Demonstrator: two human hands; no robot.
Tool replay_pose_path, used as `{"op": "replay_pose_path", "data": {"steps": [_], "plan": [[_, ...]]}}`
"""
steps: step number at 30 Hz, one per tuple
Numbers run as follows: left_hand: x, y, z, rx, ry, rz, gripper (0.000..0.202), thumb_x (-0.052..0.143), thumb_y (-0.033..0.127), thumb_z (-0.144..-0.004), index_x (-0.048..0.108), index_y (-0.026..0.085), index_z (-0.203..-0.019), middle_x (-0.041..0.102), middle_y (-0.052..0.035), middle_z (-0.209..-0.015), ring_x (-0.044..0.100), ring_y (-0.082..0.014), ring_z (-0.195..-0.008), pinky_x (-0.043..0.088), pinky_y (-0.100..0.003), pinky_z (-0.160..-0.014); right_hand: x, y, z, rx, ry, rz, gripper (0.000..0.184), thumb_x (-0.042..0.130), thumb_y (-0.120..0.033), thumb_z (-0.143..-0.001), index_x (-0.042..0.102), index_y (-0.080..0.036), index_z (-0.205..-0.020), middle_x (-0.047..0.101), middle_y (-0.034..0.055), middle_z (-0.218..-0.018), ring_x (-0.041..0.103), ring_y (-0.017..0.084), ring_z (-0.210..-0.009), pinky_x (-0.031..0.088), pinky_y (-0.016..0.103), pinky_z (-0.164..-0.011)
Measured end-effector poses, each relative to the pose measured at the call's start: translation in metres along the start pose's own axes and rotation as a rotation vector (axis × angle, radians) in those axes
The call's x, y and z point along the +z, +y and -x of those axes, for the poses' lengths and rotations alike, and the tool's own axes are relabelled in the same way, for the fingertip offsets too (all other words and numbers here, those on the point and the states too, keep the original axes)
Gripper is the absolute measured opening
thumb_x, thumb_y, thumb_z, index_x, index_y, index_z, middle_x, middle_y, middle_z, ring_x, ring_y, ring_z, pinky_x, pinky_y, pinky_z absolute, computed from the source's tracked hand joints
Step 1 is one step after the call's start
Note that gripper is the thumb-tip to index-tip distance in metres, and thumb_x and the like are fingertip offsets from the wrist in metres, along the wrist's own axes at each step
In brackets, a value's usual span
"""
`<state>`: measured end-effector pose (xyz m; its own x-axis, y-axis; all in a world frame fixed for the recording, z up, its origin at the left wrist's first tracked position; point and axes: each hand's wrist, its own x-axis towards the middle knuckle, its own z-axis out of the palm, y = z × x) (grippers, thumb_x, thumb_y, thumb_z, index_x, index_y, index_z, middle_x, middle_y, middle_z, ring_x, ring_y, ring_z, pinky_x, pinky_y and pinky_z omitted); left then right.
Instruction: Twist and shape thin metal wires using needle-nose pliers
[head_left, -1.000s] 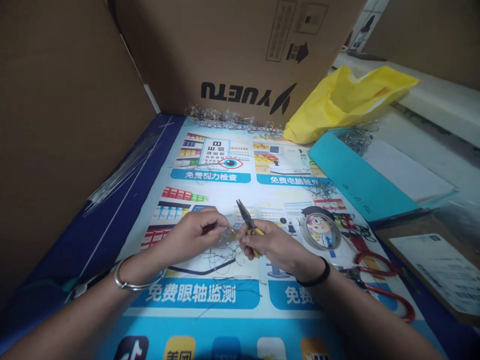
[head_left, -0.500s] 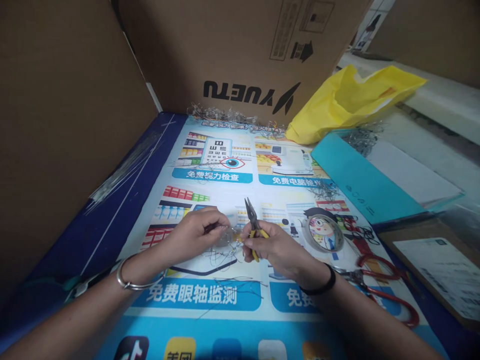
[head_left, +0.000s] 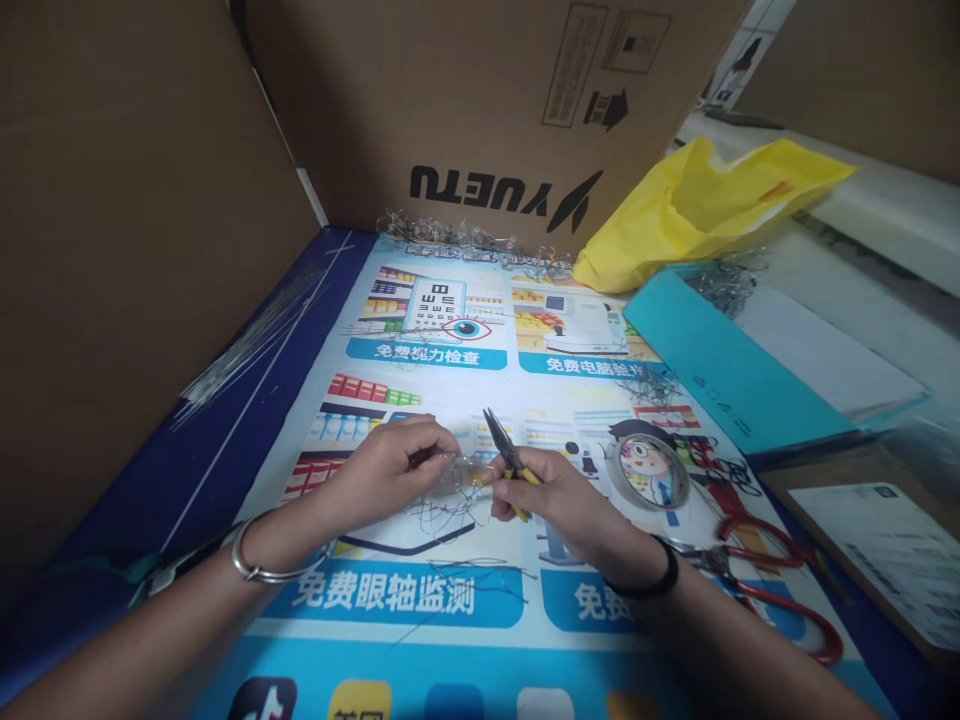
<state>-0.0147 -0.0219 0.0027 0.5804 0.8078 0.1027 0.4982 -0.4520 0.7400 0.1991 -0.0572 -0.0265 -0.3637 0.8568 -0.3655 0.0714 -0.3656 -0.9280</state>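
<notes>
My left hand point(head_left: 409, 458) pinches a small tangle of thin wire point(head_left: 454, 475) with clear bits in it, over the printed mat. In my right hand point(head_left: 544, 490) is a pair of needle-nose pliers point(head_left: 511, 455) with yellow handles; the dark jaws point up and to the left. The right fingertips are close to the right side of the wire piece, near a small yellow-orange spot; whether they touch it I cannot tell. Loose cut wires point(head_left: 480, 572) lie on the mat below both hands.
A tape roll point(head_left: 651, 470) and red-handled scissors point(head_left: 780, 580) lie to the right. Behind stand a cardboard wall point(head_left: 480, 110), a heap of wire pieces point(head_left: 450, 232) and a yellow bag point(head_left: 690, 215). Straight wires point(head_left: 255, 340) lie left; a teal folder point(head_left: 720, 370) lies right.
My right hand has shifted slightly right and down, and the pliers have tilted further left. My left hand stays nearly still with the wire piece.
</notes>
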Motion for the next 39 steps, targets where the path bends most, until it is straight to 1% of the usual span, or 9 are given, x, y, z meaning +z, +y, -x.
{"op": "replay_pose_path", "data": {"steps": [4,8,14,21,27,39], "plan": [[0.0001,-0.0008,-0.0002,0.005,-0.002,-0.012,0.019,0.046,0.009,-0.077,0.063,0.016,-0.08,0.06,0.0006,-0.071,0.054,-0.0109,-0.068,0.039,-0.022,-0.062,0.0013,-0.0051,0.0019,0.007,0.007,0.031,0.011,0.06,-0.023,-0.074,0.061,-0.018,-0.083,0.064,-0.0009,-0.062,0.058,0.011,-0.059,0.041,0.023,-0.058],[0.0006,-0.0015,-0.0004,0.015,0.006,-0.03,0.018,0.046,0.009,-0.077,0.063,0.016,-0.08,0.06,0.0005,-0.071,0.054,-0.011,-0.067,0.039,-0.022,-0.062,0.0027,-0.008,0.0032,0.009,0.002,0.028,0.011,0.061,-0.023,-0.073,0.059,-0.017,-0.082,0.063,-0.0006,-0.063,0.058,0.01,-0.059,0.041,0.022,-0.058],[0.0009,-0.0018,-0.0002,0.017,0.005,-0.027,0.017,0.046,0.009,-0.078,0.062,0.016,-0.08,0.06,0.0005,-0.072,0.054,-0.011,-0.068,0.039,-0.022,-0.063,0.0051,-0.0055,0.0025,-0.005,-0.009,-0.052,0.015,0.063,-0.024,-0.071,0.056,-0.017,-0.081,0.06,-0.002,-0.063,0.057,0.01,-0.06,0.042,0.023,-0.06],[0.0016,-0.0023,-0.0005,0.017,0.007,-0.023,0.017,0.047,0.008,-0.077,0.062,0.016,-0.079,0.06,0.0008,-0.072,0.054,-0.0108,-0.067,0.039,-0.022,-0.062,0.0046,-0.0039,0.0013,-0.002,-0.011,-0.068,0.017,0.064,-0.027,-0.071,0.055,-0.017,-0.082,0.06,-0.002,-0.064,0.056,0.01,-0.059,0.04,0.023,-0.058],[0.0031,-0.0032,0.001,0.02,0.003,-0.025,0.019,0.047,0.006,-0.077,0.062,0.017,-0.081,0.059,0.0012,-0.072,0.054,-0.0102,-0.067,0.038,-0.022,-0.061,0.0037,-0.003,0.0009,-0.007,-0.012,-0.075,0.017,0.064,-0.027,-0.072,0.055,-0.017,-0.082,0.061,-0.0014,-0.061,0.056,0.011,-0.059,0.04,0.024,-0.059],[0.0035,-0.0035,0.0006,0.035,0.017,-0.007,0.018,0.047,0.008,-0.077,0.062,0.017,-0.08,0.06,0.0006,-0.073,0.054,-0.0101,-0.067,0.039,-0.022,-0.061,0.0076,-0.0013,-0.001,-0.018,-0.02,-0.145,0.019,0.066,-0.029,-0.07,0.055,-0.017,-0.081,0.06,-0.0014,-0.06,0.054,0.011,-0.058,0.039,0.025,-0.059]]}}
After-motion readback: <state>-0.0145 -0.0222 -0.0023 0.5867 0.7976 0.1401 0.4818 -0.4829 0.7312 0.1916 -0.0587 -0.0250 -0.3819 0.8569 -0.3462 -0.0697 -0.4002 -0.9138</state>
